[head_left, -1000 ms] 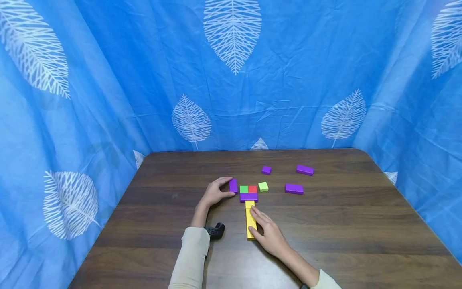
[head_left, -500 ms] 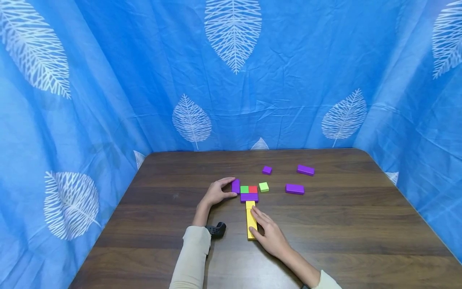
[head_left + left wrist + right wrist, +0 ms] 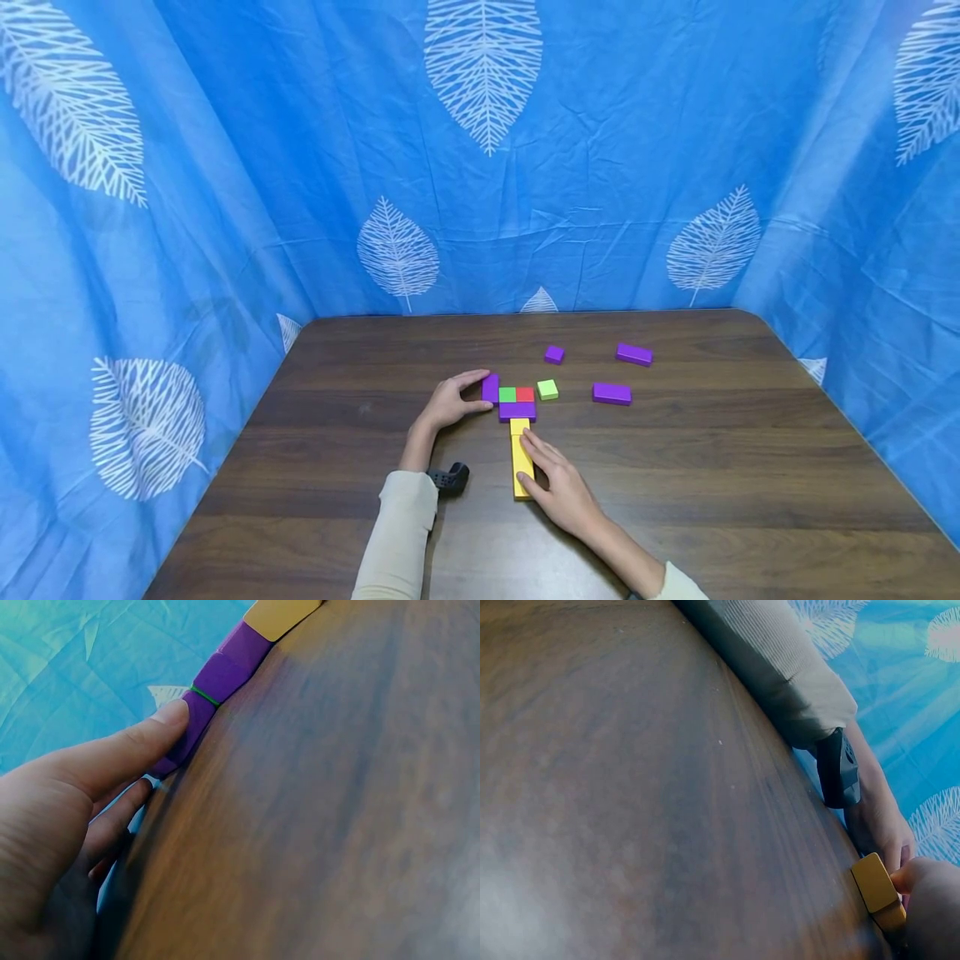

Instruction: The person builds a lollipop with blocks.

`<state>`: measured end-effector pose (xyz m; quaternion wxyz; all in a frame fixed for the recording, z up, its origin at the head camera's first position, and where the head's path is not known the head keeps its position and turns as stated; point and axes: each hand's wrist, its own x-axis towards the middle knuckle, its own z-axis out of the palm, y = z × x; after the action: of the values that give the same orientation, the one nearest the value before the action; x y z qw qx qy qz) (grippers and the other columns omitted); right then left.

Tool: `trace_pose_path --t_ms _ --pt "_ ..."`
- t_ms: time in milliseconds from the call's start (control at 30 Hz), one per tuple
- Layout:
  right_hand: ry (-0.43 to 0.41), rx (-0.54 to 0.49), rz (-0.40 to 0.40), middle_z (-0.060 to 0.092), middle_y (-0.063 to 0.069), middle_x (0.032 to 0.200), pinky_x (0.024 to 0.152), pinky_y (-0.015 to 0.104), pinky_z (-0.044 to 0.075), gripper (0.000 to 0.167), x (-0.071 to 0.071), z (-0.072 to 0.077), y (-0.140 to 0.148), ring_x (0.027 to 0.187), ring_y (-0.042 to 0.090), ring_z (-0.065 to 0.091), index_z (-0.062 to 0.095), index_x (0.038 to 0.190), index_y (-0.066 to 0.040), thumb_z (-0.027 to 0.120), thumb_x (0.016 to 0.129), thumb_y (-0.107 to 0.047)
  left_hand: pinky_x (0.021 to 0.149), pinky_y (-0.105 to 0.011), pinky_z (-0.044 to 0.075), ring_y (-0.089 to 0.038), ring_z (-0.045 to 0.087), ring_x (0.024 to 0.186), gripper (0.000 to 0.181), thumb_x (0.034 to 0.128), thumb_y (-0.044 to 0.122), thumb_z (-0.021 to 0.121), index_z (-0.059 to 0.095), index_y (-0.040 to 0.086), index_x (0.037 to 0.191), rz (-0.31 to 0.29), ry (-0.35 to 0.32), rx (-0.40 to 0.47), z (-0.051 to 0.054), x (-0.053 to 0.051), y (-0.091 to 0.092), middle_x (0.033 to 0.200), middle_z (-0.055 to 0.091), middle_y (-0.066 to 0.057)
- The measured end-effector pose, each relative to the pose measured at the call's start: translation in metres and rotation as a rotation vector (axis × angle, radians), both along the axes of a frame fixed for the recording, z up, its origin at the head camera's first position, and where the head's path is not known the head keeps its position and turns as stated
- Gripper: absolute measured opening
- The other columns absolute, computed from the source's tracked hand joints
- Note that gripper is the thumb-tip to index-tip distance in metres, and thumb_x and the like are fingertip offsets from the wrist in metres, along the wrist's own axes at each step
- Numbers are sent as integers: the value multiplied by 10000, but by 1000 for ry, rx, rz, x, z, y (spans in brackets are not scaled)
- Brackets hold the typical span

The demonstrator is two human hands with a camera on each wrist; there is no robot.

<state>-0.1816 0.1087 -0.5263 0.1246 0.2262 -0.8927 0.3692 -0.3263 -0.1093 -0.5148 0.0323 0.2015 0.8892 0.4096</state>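
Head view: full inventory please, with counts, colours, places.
Table: 1, brown, under the blocks
Backdrop: panel count unclear, blue, white leaves, around table
Green block: 1, green, table middle
Red block: 1, red, right of green
Crosswise block: 1, purple, near side of both
Held block: 1, purple, left of green
Small yellow block: 1, yellow, nearer than crosswise
Long yellow block: 1, yellow, nearer than small yellow
Lime block: 1, lime, right of red, apart
Small purple block: 1, purple, beyond lime
Long purple blocks: 2, purple, right of lime
Wrist devices: 2, black, at the cuffs
Sleeves: 2, beige, both arms
Left hand: 1, bare, pinching held block
Right hand: 1, bare, resting on long yellow block
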Motion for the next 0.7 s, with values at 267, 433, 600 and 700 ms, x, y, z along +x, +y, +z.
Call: trace_pose_path --t_ms 267,433,600,700 --pt "-4 1 8 412 113 1404 1012 448 340 524 0 1 1 1256 284 410 491 1312 4 653 862 -210 1044 -433 311 -225 390 1280 625 781 380 726 520 162 1329 13 2 -2 -1 0 0 1357 484 -35" --pt "-11 0 13 407 117 1406 1015 446 336 523 0 1 1 1258 286 406 489 1313 6 650 864 -210 1044 -436 308 -234 390 1280 624 782 378 725 521 152 1327 9 21 -1 -1 0 1 1357 483 -47" --pt "-9 -2 11 413 112 1403 1015 445 337 523 -1 0 1 1255 278 410 493 1310 6 653 860 -208 1045 -437 308 -232 389 1281 629 783 383 723 519 150 1329 4 30 -4 -2 0 1 1359 482 -44" --pt "-6 -5 13 412 108 1405 1013 447 341 523 -1 0 2 1254 278 411 496 1309 5 655 858 -204 1043 -438 310 -232 390 1281 628 783 385 722 518 155 1331 4 35 -4 -2 0 1 1361 481 -44"
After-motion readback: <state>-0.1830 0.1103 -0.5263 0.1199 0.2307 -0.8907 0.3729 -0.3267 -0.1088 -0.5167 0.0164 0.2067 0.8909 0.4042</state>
